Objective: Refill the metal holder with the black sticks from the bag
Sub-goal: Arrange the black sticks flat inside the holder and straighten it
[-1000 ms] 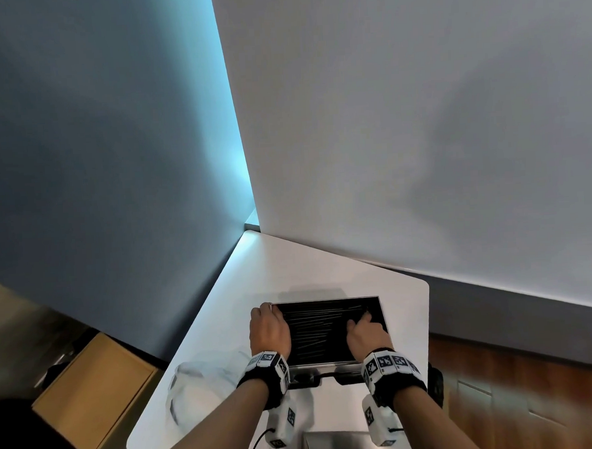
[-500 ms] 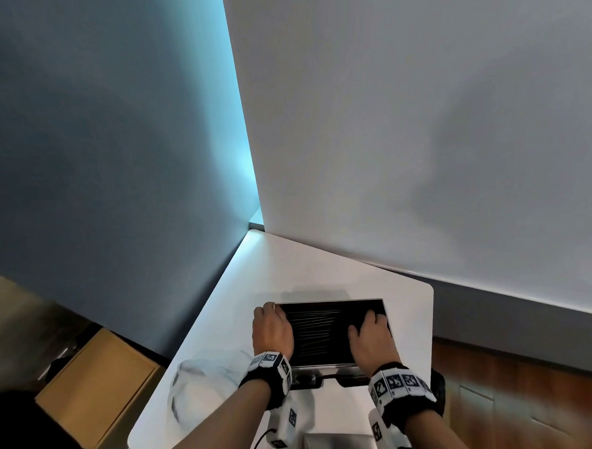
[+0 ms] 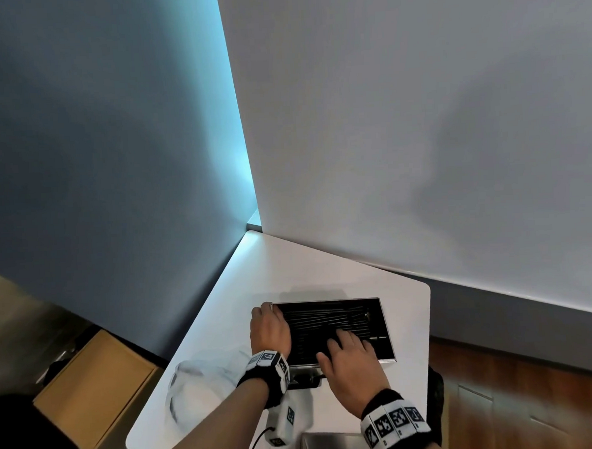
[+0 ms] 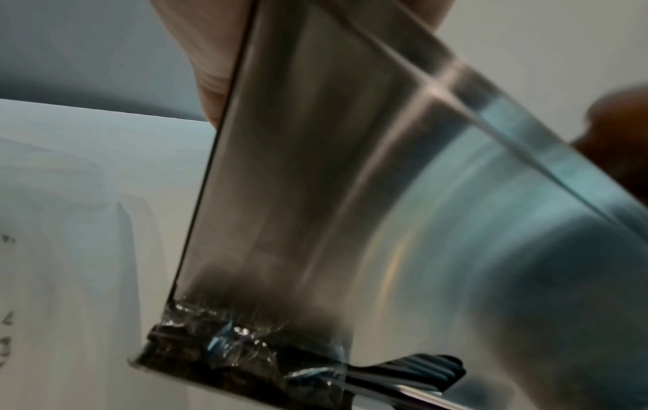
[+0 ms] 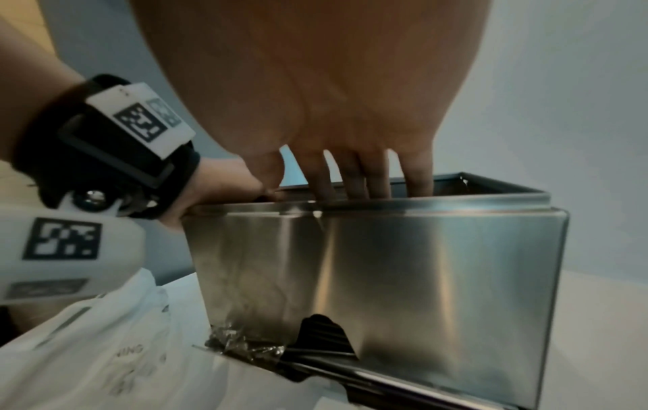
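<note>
The black sticks lie loose in the open top of the metal holder, mostly lengthwise, a few crossed. The holder stands on the white table, near its right front part. Judgement: the sticks are thin, light and stiff, and probably smooth, so they slide over each other and roll easily. Move them with flat fingers, or pinch a small bundle at mid-length; taking 1 by its end will likely let it swing. Pressed hard across the middle, a thin stick may snap.

Your right hand reaches over the holder's near rim, fingers straight and slightly spread, dipping into the box onto the sticks. It pinches nothing that I can see.

Your left hand is curled over the holder's left rim and holds it. The box is sheet steel, rigid with thin edges and a slick face; judgement: it is steadiest gripped at the rim, as now.

The plastic bag lies crumpled on the table, left of the holder. Whether sticks remain inside it, I cannot tell.
</note>
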